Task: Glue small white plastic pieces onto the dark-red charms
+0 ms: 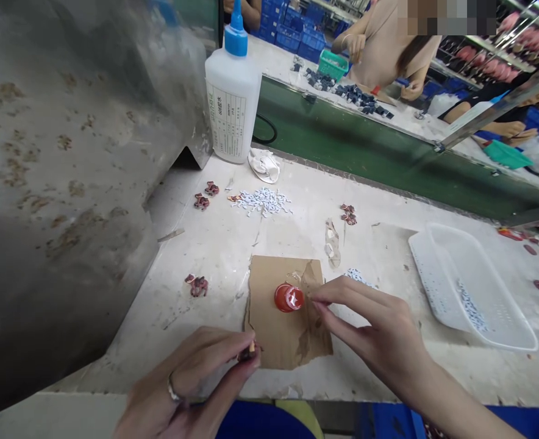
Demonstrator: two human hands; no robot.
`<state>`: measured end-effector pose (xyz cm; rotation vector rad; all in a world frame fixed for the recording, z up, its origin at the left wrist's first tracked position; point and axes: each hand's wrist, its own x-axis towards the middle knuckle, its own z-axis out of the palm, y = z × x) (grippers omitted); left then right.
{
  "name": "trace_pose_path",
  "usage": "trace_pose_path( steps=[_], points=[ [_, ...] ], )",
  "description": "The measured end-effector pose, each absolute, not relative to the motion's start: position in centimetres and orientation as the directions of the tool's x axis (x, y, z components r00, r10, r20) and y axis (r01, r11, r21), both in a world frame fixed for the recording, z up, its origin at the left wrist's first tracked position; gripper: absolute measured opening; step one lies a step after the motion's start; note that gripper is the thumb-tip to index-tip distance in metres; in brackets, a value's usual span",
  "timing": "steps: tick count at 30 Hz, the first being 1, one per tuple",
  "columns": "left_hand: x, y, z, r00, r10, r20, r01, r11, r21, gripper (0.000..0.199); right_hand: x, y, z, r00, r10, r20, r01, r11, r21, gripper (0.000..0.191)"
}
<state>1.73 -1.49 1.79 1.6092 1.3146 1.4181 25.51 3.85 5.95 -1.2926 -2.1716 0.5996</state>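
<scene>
My left hand (205,372) pinches a small brown and orange figure (247,352) between thumb and fingertips, at the near left edge of a cardboard piece (274,347). Most of that figure is hidden by the fingers. On the cardboard stands a small red cup (284,299) with something glossy at its mouth. My right hand (370,317) is to the right of the cup, thumb and forefinger brought together in a pinch. Whatever lies between those fingertips is too small to make out. Partly behind this hand is a small heap of pale blue pieces (358,276).
A glue bottle (233,103) stands at the back beside a large grey metal housing (68,183) on the left. Pale pieces (264,202) lie heaped before it, with brown figures (197,285) scattered about. A white basket (475,292) sits at right. Co-workers (379,49) sit across the green divider (342,134).
</scene>
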Motion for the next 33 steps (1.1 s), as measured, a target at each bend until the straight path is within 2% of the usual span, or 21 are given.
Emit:
trace_pose_path(
  steps=[3, 5, 10, 16, 19, 22, 26, 29, 33],
  points=[
    [1.8, -1.5, 1.6, -0.196, 0.923, 0.332, 0.305, -0.265, 0.915, 0.037, 25.5, 3.9, 5.9, -0.407, 0.885, 0.225, 0.645, 0.453, -0.615, 0.020],
    [1.7, -1.4, 1.6, -0.213, 0.928, 0.306, 0.300, -0.236, 0.924, 0.032, 25.5, 3.9, 6.0, -0.398, 0.890, 0.223, 0.651, 0.445, -0.615, 0.019],
    [1.0, -0.9, 1.6, -0.184, 0.949, 0.256, 0.292, -0.196, 0.936, 0.026, 25.0, 4.2, 6.2, -0.413, 0.873, 0.259, 0.661, 0.483, -0.575, 0.019],
    [0.7, 0.1, 1.9, -0.100, 0.942, 0.319, 0.389, -0.258, 0.884, 0.024, 24.8, 4.4, 5.8, -0.427, 0.853, 0.300, 0.647, 0.520, -0.558, 0.020],
    [1.0, 0.3, 2.3, -0.104, 0.948, 0.302, 0.370, -0.245, 0.896, 0.020, 24.9, 4.3, 5.7, -0.426, 0.853, 0.300, 0.654, 0.520, -0.550, 0.020],
    [1.3, 0.2, 2.5, -0.077, 0.949, 0.305, 0.341, -0.263, 0.903, 0.023, 24.7, 4.0, 6.3, -0.389, 0.868, 0.310, 0.630, 0.496, -0.598, 0.019],
    [1.9, 0.2, 2.7, -0.001, 0.945, 0.326, 0.366, -0.303, 0.880, 0.023, 23.9, 3.5, 7.4, -0.332, 0.892, 0.306, 0.502, 0.442, -0.743, 0.023],
    [2.7, 0.1, 2.9, -0.053, 0.946, 0.319, 0.343, -0.283, 0.896, 0.018, 23.0, 3.1, 8.0, -0.322, 0.889, 0.326, 0.405, 0.440, -0.802, 0.024],
    [3.8, -0.4, 2.9, -0.120, 0.954, 0.276, 0.298, -0.230, 0.926, 0.023, 22.1, 3.0, 8.1, -0.334, 0.886, 0.321, 0.336, 0.430, -0.838, 0.023]
  ],
)
